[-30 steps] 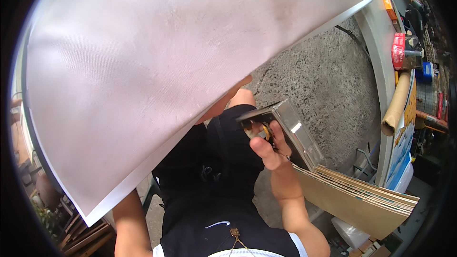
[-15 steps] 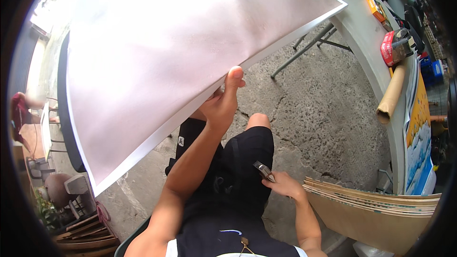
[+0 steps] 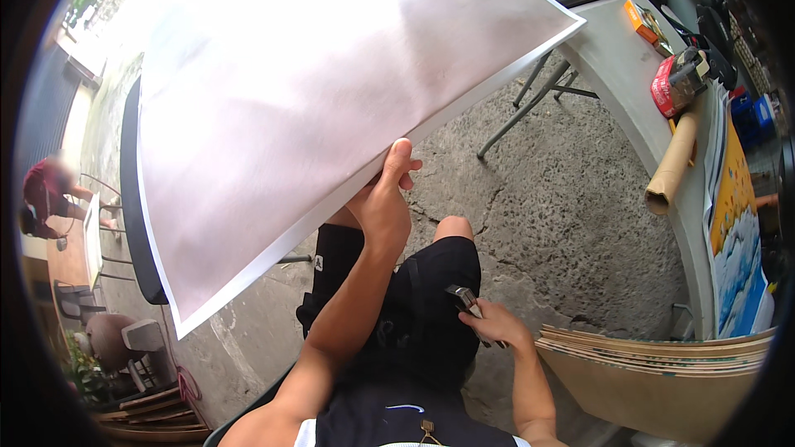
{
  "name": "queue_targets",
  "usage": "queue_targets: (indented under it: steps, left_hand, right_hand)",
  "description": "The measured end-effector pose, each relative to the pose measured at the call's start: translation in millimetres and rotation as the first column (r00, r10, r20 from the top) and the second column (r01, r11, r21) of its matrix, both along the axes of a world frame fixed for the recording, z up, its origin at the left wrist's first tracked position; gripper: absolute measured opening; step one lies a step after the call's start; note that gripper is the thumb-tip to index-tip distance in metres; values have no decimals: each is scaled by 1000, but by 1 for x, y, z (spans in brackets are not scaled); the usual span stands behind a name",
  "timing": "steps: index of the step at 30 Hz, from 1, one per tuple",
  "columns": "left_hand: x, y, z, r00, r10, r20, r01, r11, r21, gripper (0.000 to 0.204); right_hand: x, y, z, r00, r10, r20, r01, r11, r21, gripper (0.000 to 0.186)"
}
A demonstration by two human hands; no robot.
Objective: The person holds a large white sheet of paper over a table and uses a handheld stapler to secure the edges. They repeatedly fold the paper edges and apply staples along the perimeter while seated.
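A large pale canvas (image 3: 315, 132), greyish pink with a white border, spans the upper left, its far part washed out by glare. My left hand (image 3: 387, 203) grips its near edge, thumb on the side and the other fingers partly hidden beneath. Low beside my right thigh, my right hand (image 3: 499, 323) is closed around metal wide-jawed pliers (image 3: 464, 300), their head pointing up and left. The pliers are apart from the canvas.
At right, a grey table (image 3: 609, 50) carries a cardboard tube (image 3: 672, 161), a tape dispenser (image 3: 675, 87) and a colourful print (image 3: 737, 240). Stacked boards (image 3: 654, 377) stand at lower right. Another person (image 3: 50, 190) is at far left. A black-topped table (image 3: 137, 199) edge shows behind the canvas.
The canvas and my left hand have shifted slightly lower in view, the canvas's right corner moving left. My right hand still holds the pliers, turned a little. More of the other person shows.
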State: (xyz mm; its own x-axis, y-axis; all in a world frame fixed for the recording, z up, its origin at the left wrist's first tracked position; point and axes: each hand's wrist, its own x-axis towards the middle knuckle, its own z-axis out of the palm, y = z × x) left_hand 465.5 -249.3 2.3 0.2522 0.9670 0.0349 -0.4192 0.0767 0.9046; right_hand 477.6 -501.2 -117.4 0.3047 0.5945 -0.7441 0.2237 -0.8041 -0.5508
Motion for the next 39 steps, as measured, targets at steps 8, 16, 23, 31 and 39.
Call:
queue_targets:
  steps: [8, 16, 23, 31, 39]
  left_hand:
    - [18, 7, 4, 970, -122, -209, 131, 991, 29, 20]
    - [13, 4, -5, 956, -208, -206, 253, 941, 226, 22]
    - [18, -1, 3, 980, -106, -169, 144, 962, 230, 22]
    - [12, -2, 1, 985, -129, -116, 144, 980, 139, 25]
    - [-1, -1, 14, 983, -165, -85, 163, 986, -26, 30]
  right_hand:
    - [0, -3, -12, 1000, -16, -21, 17, 999, 35, 51]
    - [8, 2, -12, 988, -24, -154, 11, 996, -88, 63]
    - [6, 8, 4, 998, 31, -53, -34, 998, -58, 62]
    - [3, 5, 22, 991, -117, 64, 110, 988, 106, 58]
    - [54, 78, 160, 530, -584, 616, -10, 721, 693, 52]
